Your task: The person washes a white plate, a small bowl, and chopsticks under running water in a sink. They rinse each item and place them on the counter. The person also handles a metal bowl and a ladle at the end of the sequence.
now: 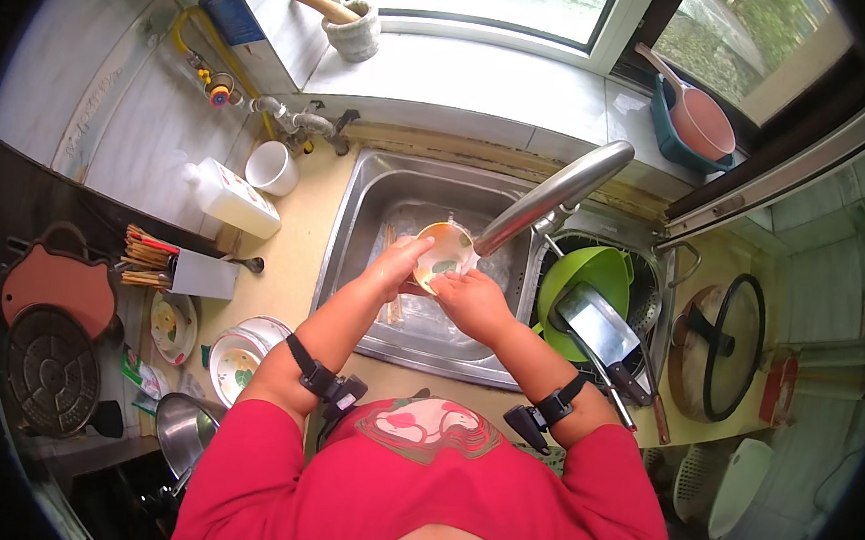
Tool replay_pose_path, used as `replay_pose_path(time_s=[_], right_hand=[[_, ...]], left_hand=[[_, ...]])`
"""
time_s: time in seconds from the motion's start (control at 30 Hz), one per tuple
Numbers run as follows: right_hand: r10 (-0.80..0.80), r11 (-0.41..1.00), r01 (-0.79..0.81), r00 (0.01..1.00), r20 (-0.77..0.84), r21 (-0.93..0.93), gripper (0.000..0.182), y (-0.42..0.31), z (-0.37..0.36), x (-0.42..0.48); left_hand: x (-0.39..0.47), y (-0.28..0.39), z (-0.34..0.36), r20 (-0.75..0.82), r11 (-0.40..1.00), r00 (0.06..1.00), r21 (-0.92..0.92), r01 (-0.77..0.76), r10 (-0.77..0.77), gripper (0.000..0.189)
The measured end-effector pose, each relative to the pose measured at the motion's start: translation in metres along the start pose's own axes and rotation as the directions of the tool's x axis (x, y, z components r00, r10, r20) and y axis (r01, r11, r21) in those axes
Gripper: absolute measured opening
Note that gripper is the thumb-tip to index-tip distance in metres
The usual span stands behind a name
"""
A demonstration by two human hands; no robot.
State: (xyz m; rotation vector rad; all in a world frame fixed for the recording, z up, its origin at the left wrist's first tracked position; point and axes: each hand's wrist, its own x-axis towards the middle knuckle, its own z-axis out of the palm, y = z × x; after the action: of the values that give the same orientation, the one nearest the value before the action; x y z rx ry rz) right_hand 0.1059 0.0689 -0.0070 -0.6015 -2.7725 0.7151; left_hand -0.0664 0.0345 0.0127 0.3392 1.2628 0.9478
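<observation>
Over the left basin of the stainless steel sink, a small patterned bowl is tilted with its inside facing up toward me. My left hand grips its left side, thumb near the rim. At the lower right of the same bowl, my right hand holds on, its fingers partly inside. The spout of a metal faucet ends right at the bowl's right rim. Whether water is running is hard to make out. Several chopsticks lie on the basin floor, partly hidden by my left hand.
A green colander and a cleaver sit over the right basin. Bowls, a white jug, a white cup and a chopstick holder stand on the left counter. A glass lid is at right.
</observation>
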Motion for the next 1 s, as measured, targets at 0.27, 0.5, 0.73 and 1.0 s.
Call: replay_pose_path(time_s=[0.27, 0.5, 0.73, 1.0], right_hand=[[0.208, 0.939, -0.169, 0.973, -0.104, 0.300, 0.014, -0.022, -0.008, 0.014], [-0.043, 0.998, 0.046, 0.995, -0.089, 0.031, 0.012, -0.002, -0.020, -0.005], [0.047, 0.992, -0.022, 0.978, -0.202, 0.123, 0.013, 0.003, -0.022, -0.024], [0.486, 0.874, -0.457, 0.834, -0.261, 0.167, 0.020, 0.054, -0.047, -0.049]], left_hand=[[0.007, -0.015, 0.010, -0.109, 0.985, 0.980, 0.050, -0.163, 0.167, 0.038], [-0.009, -0.005, 0.007, -0.087, 0.988, 0.986, 0.080, -0.135, 0.142, 0.045], [-0.002, -0.011, -0.004, -0.136, 0.871, 0.933, 0.425, -0.248, 0.332, 0.043], [-0.033, -0.004, -0.010, 0.157, 0.116, 0.583, 0.908, -0.403, 0.797, 0.049]])
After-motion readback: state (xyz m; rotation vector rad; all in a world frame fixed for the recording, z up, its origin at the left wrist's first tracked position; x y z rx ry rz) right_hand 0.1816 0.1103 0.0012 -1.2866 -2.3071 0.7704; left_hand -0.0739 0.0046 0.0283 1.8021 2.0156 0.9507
